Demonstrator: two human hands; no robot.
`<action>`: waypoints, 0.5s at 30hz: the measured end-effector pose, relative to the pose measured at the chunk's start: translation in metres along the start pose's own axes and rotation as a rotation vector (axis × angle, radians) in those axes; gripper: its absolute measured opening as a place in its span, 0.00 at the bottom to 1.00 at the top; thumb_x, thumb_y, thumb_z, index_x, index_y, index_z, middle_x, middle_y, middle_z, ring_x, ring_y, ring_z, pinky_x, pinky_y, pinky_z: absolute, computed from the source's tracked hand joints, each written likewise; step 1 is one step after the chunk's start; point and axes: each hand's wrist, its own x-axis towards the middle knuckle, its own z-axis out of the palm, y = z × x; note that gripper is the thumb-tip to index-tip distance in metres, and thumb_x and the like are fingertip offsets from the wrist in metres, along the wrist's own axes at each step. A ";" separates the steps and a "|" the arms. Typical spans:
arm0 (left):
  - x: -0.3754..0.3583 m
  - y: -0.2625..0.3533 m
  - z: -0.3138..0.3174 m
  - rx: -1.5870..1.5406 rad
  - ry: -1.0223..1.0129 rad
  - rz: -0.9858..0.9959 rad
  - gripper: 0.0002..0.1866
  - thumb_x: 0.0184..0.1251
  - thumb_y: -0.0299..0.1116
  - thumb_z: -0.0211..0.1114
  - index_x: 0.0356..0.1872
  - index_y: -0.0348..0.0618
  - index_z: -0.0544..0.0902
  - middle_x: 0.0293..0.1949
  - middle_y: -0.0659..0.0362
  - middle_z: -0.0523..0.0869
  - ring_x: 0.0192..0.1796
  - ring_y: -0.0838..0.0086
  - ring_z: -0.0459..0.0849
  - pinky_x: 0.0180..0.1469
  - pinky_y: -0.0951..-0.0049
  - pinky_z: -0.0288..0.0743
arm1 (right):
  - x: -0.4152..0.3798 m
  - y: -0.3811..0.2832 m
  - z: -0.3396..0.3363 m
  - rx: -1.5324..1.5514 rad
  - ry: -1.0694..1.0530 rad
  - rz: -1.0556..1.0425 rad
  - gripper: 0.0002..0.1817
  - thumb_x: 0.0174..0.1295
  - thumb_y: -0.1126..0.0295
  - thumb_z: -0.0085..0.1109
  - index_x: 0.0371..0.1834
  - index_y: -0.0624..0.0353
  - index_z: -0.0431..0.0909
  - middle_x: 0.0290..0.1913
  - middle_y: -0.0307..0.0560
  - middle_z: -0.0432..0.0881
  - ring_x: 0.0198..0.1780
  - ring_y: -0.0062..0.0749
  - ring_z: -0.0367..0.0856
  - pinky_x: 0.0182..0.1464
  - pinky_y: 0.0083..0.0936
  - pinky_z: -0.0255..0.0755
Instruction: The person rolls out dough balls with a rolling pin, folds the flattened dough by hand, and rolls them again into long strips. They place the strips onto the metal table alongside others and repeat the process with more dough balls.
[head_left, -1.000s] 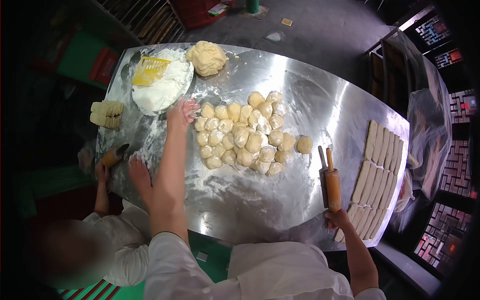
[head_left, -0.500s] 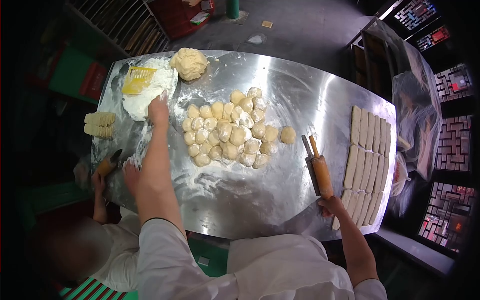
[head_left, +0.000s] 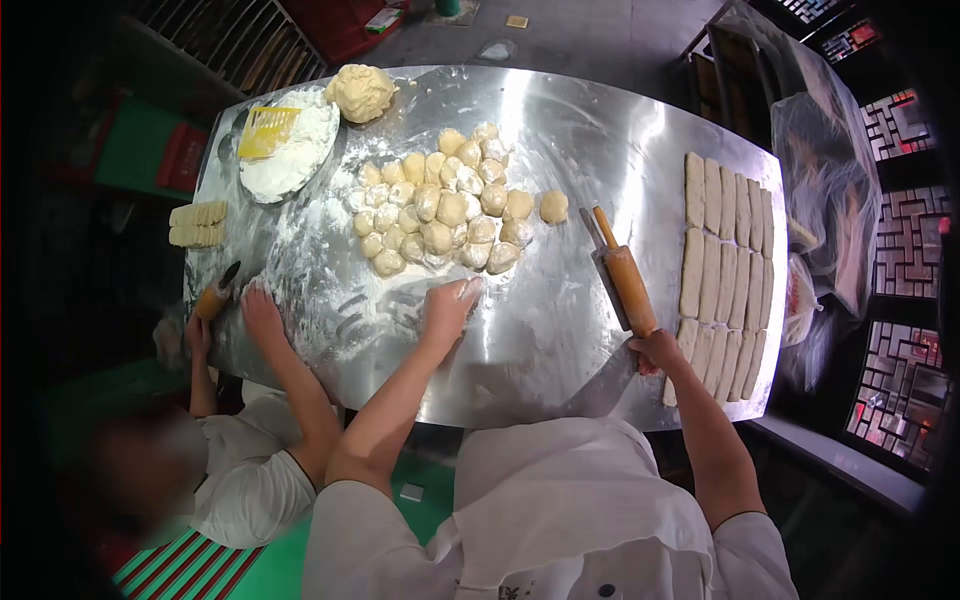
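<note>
My right hand (head_left: pixel 656 352) is closed round the near handle of a wooden rolling pin (head_left: pixel 629 285), held at the right part of the steel table, its dark reflection beside it. My left hand (head_left: pixel 449 312) is curled low over the table, just in front of a cluster of dough balls (head_left: pixel 437 237). Its fingertips look white with flour; what lies inside the fingers is hidden. One dough ball (head_left: pixel 554 207) sits apart, between the cluster and the rolling pin.
A flour heap (head_left: pixel 290 165) bears a yellow scraper (head_left: pixel 269 132), beside a large dough lump (head_left: pixel 361 93). Dough strips (head_left: pixel 722 270) lie in rows at right, cut dough pieces (head_left: pixel 197 224) at far left. On my left, a co-worker's hand (head_left: pixel 262 315) rests on the table; another holds a rolling pin (head_left: pixel 214 297).
My left hand has moved from the flour heap right and toward me, to the near side of the dough balls. My right hand still grips the rolling pin. The view has shifted slightly.
</note>
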 end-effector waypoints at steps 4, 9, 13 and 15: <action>-0.012 0.003 -0.003 0.507 0.060 0.316 0.21 0.63 0.43 0.69 0.43 0.33 0.77 0.41 0.45 0.79 0.46 0.52 0.78 0.48 0.57 0.73 | 0.002 0.005 0.000 0.010 0.015 -0.032 0.24 0.61 0.55 0.64 0.16 0.63 0.79 0.17 0.48 0.82 0.18 0.31 0.84 0.20 0.25 0.77; 0.037 0.027 -0.011 0.590 0.385 0.222 0.31 0.55 0.40 0.74 0.54 0.34 0.69 0.47 0.44 0.75 0.55 0.46 0.76 0.54 0.54 0.73 | -0.002 0.003 -0.002 -0.004 0.001 -0.065 0.23 0.61 0.55 0.64 0.16 0.63 0.78 0.17 0.48 0.82 0.18 0.32 0.84 0.20 0.25 0.77; 0.051 0.024 -0.009 0.530 0.385 0.280 0.31 0.55 0.36 0.74 0.55 0.32 0.68 0.50 0.42 0.75 0.55 0.45 0.76 0.54 0.53 0.74 | -0.006 0.003 -0.001 0.016 0.016 -0.081 0.23 0.61 0.55 0.64 0.16 0.63 0.78 0.17 0.47 0.82 0.18 0.32 0.84 0.20 0.25 0.77; 0.031 0.030 -0.001 0.504 0.435 0.286 0.30 0.57 0.34 0.72 0.56 0.32 0.68 0.51 0.41 0.75 0.54 0.44 0.77 0.52 0.52 0.75 | -0.003 0.003 -0.002 0.016 0.019 -0.077 0.23 0.61 0.55 0.64 0.16 0.63 0.78 0.17 0.47 0.82 0.18 0.32 0.84 0.21 0.25 0.77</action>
